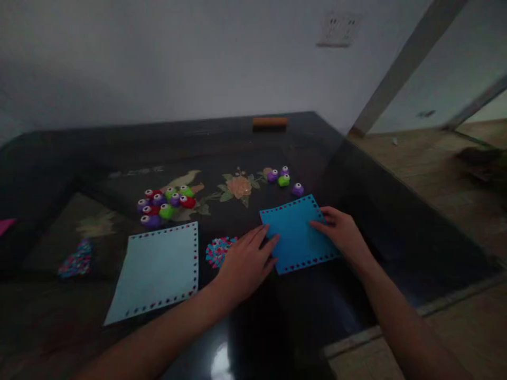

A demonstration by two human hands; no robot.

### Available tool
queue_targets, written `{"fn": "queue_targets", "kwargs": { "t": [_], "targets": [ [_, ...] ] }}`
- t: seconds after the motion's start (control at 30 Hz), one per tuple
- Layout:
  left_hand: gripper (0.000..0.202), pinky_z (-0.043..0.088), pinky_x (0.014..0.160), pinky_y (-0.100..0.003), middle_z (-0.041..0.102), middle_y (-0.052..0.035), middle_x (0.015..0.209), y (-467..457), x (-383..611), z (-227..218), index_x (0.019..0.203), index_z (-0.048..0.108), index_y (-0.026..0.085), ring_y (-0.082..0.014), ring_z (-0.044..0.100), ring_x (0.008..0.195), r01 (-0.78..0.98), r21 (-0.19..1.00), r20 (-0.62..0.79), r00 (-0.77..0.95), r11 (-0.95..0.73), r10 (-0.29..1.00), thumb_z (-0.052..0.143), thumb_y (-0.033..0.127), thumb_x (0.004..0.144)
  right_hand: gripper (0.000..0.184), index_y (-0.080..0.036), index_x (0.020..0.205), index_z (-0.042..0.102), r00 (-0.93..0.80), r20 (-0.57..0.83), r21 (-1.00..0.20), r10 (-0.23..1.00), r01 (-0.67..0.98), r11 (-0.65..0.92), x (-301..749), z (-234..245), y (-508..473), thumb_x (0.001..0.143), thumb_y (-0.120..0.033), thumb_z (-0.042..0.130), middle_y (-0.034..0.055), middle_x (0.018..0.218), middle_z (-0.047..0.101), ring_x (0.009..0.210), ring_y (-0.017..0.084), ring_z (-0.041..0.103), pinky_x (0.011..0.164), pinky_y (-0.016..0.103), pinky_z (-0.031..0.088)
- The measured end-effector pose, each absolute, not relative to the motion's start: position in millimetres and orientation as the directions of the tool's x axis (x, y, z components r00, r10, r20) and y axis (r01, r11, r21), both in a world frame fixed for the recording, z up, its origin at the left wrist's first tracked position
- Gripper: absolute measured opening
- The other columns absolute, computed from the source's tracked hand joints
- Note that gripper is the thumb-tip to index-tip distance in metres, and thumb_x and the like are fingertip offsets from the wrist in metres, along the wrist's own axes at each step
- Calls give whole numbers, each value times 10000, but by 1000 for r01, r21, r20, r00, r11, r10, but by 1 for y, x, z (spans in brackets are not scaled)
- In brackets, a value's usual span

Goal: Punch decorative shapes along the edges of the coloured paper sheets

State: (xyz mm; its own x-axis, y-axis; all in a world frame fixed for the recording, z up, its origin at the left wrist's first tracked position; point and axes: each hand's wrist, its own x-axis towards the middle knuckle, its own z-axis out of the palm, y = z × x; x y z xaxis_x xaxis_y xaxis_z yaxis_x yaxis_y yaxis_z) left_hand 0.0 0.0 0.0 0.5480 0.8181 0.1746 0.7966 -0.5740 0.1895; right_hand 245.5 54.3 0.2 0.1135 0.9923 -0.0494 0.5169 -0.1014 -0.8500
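A square sheet of bright blue paper (295,232) with punched holes along its edges lies in front of me on the dark table. My right hand (340,230) has its thumb over the right edge of this sheet and its fingers around that side, gripping it. Against the sheet's left edge rests my left hand (250,257), its fingers stretched out and a little apart. Partly behind the left hand is a heap of small blue, pink and white punched paper pieces (217,250). A pale blue sheet (160,269) with a similar row of holes lies to the left.
Several red, green and purple craft punches (166,211) cluster behind the pale sheet. A few more punches (284,180) stand beyond the blue one. A clear bag of paper bits (77,259) lies at left. An orange-brown roll (270,122) sits near the wall on the glossy table (222,140).
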Motion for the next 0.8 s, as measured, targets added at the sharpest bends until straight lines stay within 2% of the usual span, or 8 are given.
{"fn": "queue_targets", "kwargs": {
  "t": [0.23, 0.6, 0.8],
  "targets": [
    [408, 455, 993, -436, 515, -159, 1354, -2, 0, 1, 1261, 548, 170, -291, 487, 1241, 785, 197, 151, 567, -587, 810, 551, 317, 880, 320, -179, 853, 641, 105, -61, -850, 993, 515, -106, 242, 1, 56, 611, -378, 710, 34, 672, 677, 582, 200, 617, 519, 309, 465],
    [416, 456, 991, -444, 513, -173, 1352, -1, -2, 0, 1257, 555, 163, -305, 484, 1243, 784, 202, 138, 571, -587, 809, 563, 320, 872, 317, -185, 895, 633, 88, -74, -873, 993, 476, -107, 242, -5, 56, 635, -350, 709, 31, 676, 688, 596, 204, 634, 538, 322, 489],
    [421, 448, 999, -444, 514, -178, 1349, 0, -2, -1, 1258, 557, 160, -307, 486, 1241, 784, 203, 142, 570, -587, 810, 564, 323, 871, 442, -178, 1012, 626, 109, -34, -870, 994, 486, -83, 244, -3, 57, 616, -350, 724, 40, 729, 676, 642, 206, 633, 565, 327, 490]
  ]
}}
